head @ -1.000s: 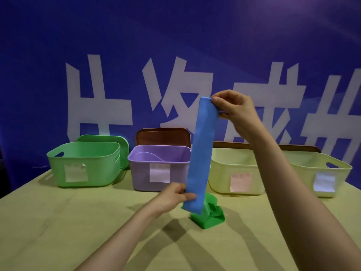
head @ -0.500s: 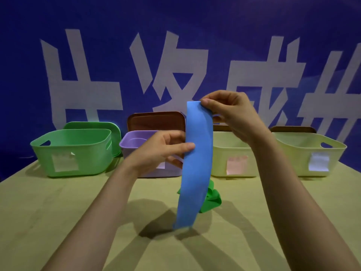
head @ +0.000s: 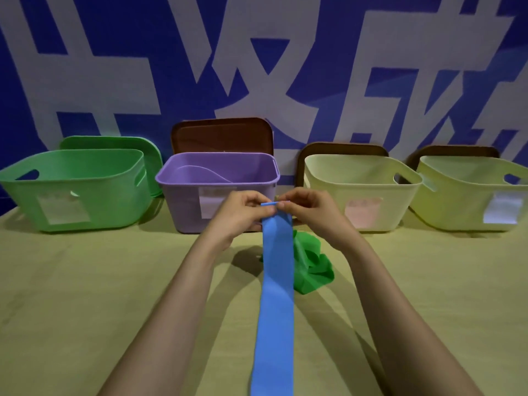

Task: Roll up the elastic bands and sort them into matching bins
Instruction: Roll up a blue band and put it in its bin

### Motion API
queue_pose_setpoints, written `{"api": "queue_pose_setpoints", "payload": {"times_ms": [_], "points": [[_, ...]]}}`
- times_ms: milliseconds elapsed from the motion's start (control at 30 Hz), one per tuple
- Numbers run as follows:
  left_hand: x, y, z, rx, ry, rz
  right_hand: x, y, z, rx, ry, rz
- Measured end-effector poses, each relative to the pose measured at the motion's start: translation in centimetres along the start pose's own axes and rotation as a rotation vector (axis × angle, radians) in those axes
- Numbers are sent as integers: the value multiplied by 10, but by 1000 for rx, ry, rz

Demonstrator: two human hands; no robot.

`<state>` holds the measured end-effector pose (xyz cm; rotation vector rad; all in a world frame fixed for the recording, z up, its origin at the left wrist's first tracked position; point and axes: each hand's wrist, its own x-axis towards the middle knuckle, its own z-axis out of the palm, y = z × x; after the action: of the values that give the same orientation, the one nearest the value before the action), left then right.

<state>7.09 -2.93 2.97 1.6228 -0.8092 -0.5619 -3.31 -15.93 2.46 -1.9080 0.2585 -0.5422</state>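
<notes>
Blue band (head: 276,295) runs over the tabletop (head: 85,281), its long axis pointing from the person straight toward the purple bin (head: 183,207); the left hand (head: 243,215) and right hand (head: 310,208), close together, pinch its raised far end at a first thin fold; a slack or skewed start would likely make the roll cone or spring open; the crumpled green band (head: 311,267) just beside it could get caught.

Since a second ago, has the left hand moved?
Yes. The left hand has risen from below the purple bin's base to in front of its label, and now pinches the blue band's top edge beside the right hand.
</notes>
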Motion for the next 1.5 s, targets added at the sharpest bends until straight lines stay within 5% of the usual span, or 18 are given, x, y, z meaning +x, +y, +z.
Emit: {"api": "queue_pose_setpoints", "payload": {"times_ms": [400, 667, 1000, 1267, 1500], "points": [[-9, 30, 2, -307, 0, 96, -7, -31, -7, 74, 153, -294], [-18, 45, -2, -302, -12, 149, -10, -41, -9, 25, 230, -390], [-20, 47, 3, -111, 128, 284, -16, -51, -18, 40, 79, -328], [-23, 48, 6, 31, 175, 379, -13, -54, -21, 37, 138, -258], [-22, 47, 2, -70, 143, 324, -14, -51, -19, -46, 167, -314]]}}
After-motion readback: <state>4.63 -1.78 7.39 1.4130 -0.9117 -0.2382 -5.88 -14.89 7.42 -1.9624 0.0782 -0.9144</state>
